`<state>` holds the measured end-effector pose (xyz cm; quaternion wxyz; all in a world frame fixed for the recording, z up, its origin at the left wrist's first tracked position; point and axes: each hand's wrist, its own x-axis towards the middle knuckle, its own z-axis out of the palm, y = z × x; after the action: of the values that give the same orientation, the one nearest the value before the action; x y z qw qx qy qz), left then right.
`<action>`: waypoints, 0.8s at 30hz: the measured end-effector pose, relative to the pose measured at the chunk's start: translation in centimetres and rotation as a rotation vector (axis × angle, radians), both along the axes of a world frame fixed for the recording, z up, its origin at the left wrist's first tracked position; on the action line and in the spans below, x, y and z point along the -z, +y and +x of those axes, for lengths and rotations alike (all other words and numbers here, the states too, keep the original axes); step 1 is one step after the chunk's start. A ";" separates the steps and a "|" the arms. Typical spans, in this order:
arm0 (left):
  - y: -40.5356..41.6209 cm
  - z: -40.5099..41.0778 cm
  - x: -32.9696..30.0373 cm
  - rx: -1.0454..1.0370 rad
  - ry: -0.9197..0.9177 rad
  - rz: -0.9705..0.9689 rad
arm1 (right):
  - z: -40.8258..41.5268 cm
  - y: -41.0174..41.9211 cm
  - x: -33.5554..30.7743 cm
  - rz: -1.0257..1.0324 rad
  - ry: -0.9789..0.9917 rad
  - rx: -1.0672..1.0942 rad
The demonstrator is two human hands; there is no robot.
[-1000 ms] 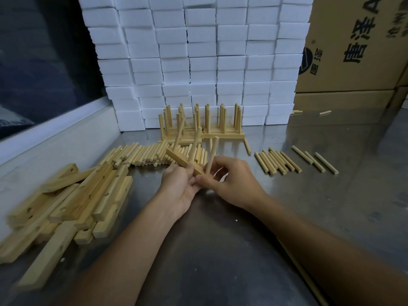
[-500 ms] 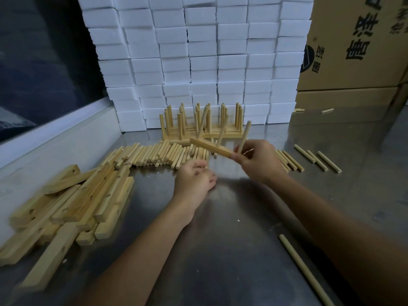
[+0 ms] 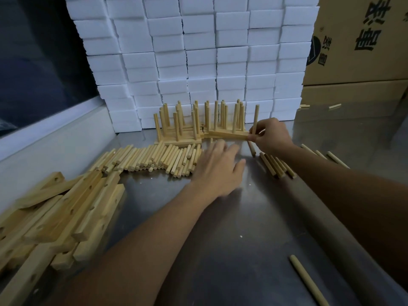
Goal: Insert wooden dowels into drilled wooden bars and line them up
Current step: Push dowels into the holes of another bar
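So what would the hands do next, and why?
Probably the right hand lets go of the finished bar beside the lined-up bars, since it already sits there, while the open left hand reaches toward the drilled bars.

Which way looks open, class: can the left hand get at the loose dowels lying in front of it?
Probably yes: the left hand hovers open beside the loose dowels, with nothing between them.
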<state>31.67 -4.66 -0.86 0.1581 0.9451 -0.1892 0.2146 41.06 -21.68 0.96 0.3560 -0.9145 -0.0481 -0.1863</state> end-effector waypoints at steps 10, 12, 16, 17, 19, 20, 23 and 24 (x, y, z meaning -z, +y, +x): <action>-2.8 4.6 0.3 -0.031 0.021 0.128 | 4.2 -0.3 0.4 -0.054 -0.010 -0.051; -3.2 4.4 0.9 0.002 0.023 0.113 | 4.8 -0.8 0.4 -0.055 -0.019 -0.065; -3.4 4.3 1.6 0.023 0.069 0.042 | 5.3 -2.3 0.1 0.017 -0.054 -0.058; -3.4 4.3 1.6 0.025 0.077 0.029 | 5.4 -2.7 0.1 0.043 -0.054 -0.044; -3.3 4.2 1.5 0.027 0.086 0.017 | 5.5 -3.2 0.2 0.059 -0.042 -0.027; -3.4 4.2 1.4 0.027 0.085 0.017 | 5.5 -3.4 0.3 0.055 -0.038 -0.026; -3.5 3.9 1.5 0.020 0.079 0.020 | 5.6 -3.1 0.8 0.041 -0.033 -0.019; -3.5 3.9 1.5 0.015 0.077 0.019 | 5.7 -2.9 0.9 0.026 -0.032 -0.018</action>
<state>35.52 -8.12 -2.35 0.1577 0.9526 -0.1923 0.1750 46.77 -24.63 0.06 0.3685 -0.9063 -0.0597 -0.1983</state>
